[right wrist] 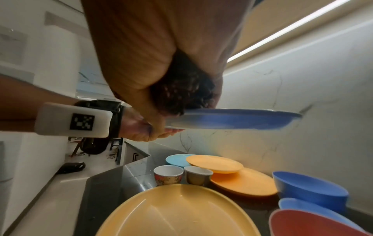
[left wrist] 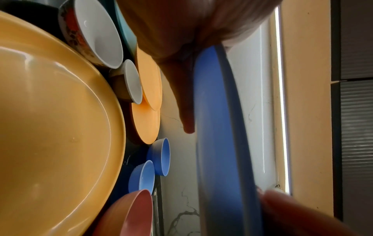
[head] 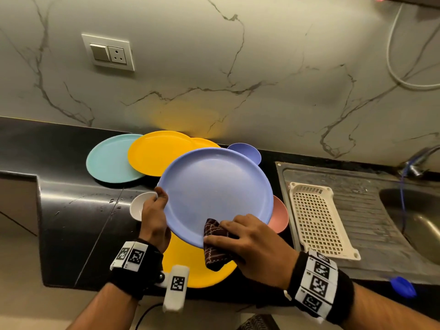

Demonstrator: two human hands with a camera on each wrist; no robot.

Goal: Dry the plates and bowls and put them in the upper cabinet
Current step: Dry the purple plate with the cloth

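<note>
A blue plate (head: 216, 194) (left wrist: 220, 127) (right wrist: 238, 119) is held up above the black counter. My left hand (head: 154, 215) grips its left rim, thumb on top and fingers underneath. My right hand (head: 250, 239) holds a dark patterned cloth (head: 215, 244) (right wrist: 181, 89) folded over the plate's near rim. On the counter lie a teal plate (head: 109, 160), yellow plates (head: 152, 153) (right wrist: 177, 212), blue bowls (head: 247, 151) (right wrist: 308, 186), a pink bowl (head: 279, 215) and a white bowl (head: 140, 206).
A white perforated drain tray (head: 319, 217) lies on the steel draining board (head: 371, 225) at the right, beside the sink (head: 414, 220) and tap (head: 416, 163). Two small cups (right wrist: 181, 175) stand among the dishes. A wall socket (head: 108, 52) sits on the marble backsplash.
</note>
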